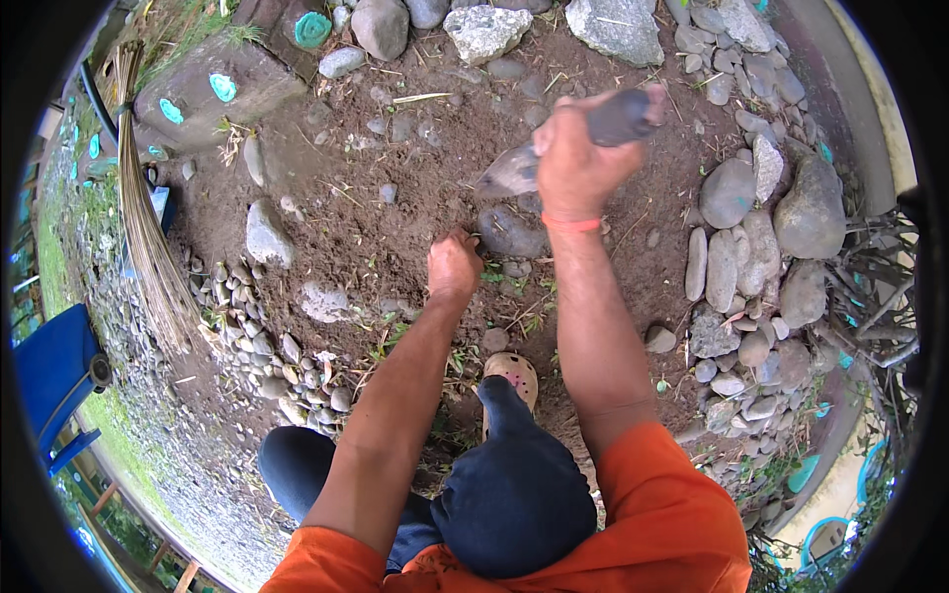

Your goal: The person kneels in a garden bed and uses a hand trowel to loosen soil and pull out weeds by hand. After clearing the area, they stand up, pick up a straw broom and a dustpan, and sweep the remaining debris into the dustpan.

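My right hand (581, 163) is wrapped round the dark handle of a trowel (512, 175), raised over the brown soil. Its pointed metal blade is slightly blurred and points left, above a smooth grey stone (509, 233) set in the dirt. My left hand (455, 265) is low at the ground just left of that stone, its fingers curled in. What those fingers hold, if anything, is hidden. Small green weeds (514, 285) grow in the soil close to both hands.
Rounded stones (729, 194) line the bed's right side, and larger rocks (486, 32) lie along the far edge. Left are a pebble pile (247, 326), a stick broom (148, 217) and a blue chair (57, 371). My tan clog (514, 374) rests on the soil.
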`<state>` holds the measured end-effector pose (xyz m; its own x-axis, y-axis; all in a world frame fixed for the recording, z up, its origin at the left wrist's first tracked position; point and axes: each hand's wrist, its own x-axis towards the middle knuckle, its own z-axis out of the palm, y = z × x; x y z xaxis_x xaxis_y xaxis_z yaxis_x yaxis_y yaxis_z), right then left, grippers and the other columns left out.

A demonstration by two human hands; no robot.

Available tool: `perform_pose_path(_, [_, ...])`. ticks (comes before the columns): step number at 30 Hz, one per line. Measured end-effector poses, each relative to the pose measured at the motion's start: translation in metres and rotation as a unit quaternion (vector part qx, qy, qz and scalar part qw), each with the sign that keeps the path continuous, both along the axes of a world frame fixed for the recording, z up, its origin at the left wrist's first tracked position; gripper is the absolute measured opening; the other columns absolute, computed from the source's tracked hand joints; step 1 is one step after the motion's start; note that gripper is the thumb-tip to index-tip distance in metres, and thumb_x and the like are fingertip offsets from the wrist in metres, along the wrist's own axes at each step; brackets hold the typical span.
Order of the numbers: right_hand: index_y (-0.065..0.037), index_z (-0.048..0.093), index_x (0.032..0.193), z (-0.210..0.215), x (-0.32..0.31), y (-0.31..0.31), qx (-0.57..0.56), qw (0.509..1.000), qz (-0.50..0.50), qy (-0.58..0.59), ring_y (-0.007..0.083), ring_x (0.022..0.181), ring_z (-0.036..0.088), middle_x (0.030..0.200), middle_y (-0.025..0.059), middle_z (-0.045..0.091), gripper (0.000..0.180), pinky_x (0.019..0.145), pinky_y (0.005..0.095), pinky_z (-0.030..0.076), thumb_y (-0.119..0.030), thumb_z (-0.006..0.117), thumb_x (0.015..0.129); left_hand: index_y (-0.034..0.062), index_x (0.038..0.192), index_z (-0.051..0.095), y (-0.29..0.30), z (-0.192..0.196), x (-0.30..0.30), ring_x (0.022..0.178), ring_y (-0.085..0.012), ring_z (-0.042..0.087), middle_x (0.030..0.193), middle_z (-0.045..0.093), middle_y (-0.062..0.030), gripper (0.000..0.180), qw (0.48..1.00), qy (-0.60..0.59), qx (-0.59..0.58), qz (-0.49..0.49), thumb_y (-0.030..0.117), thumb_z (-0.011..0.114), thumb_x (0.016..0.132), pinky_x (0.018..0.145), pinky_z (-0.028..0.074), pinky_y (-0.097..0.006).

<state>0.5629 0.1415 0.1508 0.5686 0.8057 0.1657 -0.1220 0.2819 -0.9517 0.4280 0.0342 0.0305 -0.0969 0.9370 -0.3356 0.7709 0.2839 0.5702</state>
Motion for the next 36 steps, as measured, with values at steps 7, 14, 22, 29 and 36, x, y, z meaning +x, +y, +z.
perform_pose_path(7, [-0.003,0.051,0.093,-0.065,-0.025,-0.02,-0.075,0.986,0.056,-0.138,0.0114,0.063,0.055,0.074,0.0016,0.056,0.02,0.06,0.0291,0.049,-0.002,0.063,0.077,-0.0007,0.085,0.063,-0.064,0.0,-0.029,0.082,-0.0418,0.063,0.087,0.065,-0.0229,0.008,0.999,0.006,0.006,-0.048,0.007,0.062,0.082,0.076,0.051,-0.048])
perform_pose_path(14, [0.002,0.052,0.104,-0.082,-0.011,-0.053,-0.125,0.974,0.126,-0.14,0.0109,0.071,0.059,0.077,0.003,0.059,0.03,0.065,0.0278,0.051,-0.003,0.066,0.078,-0.0004,0.097,0.064,-0.068,0.003,-0.011,0.081,-0.0419,0.063,0.088,0.064,-0.0219,0.023,0.995,-0.031,0.094,0.0,0.011,0.071,0.078,0.075,0.051,-0.047])
perform_pose_path(22, [0.001,0.052,0.098,-0.09,-0.007,-0.052,-0.169,0.982,0.034,-0.081,0.0112,0.071,0.059,0.084,0.0057,0.058,0.023,0.071,0.0296,0.052,-0.001,0.063,0.078,0.0034,0.089,0.068,-0.05,-0.013,-0.013,0.079,-0.0397,0.064,0.086,0.065,-0.0181,0.01,0.997,-0.017,0.071,-0.04,0.01,0.067,0.081,0.071,0.052,-0.046])
perform_pose_path(29, [0.001,0.053,0.1,-0.091,-0.009,-0.049,-0.183,0.978,-0.018,0.102,0.0134,0.071,0.06,0.083,0.0059,0.06,0.023,0.069,0.0295,0.051,-0.001,0.061,0.078,0.0013,0.086,0.068,-0.05,-0.014,-0.006,0.079,-0.0369,0.067,0.083,0.067,-0.0215,0.009,0.995,-0.042,0.014,0.091,0.006,0.063,0.08,0.072,0.052,-0.041])
perform_pose_path(36, [-0.004,0.047,0.086,-0.085,-0.01,-0.045,-0.071,0.99,-0.048,0.11,0.0124,0.043,0.052,0.062,0.0056,0.055,0.016,0.036,0.0281,0.043,0.007,0.056,0.078,-0.0013,0.084,0.069,-0.051,-0.006,-0.01,0.078,-0.0365,0.067,0.081,0.068,-0.0223,0.012,0.987,-0.03,-0.052,0.148,0.006,0.061,0.078,0.075,0.052,-0.041])
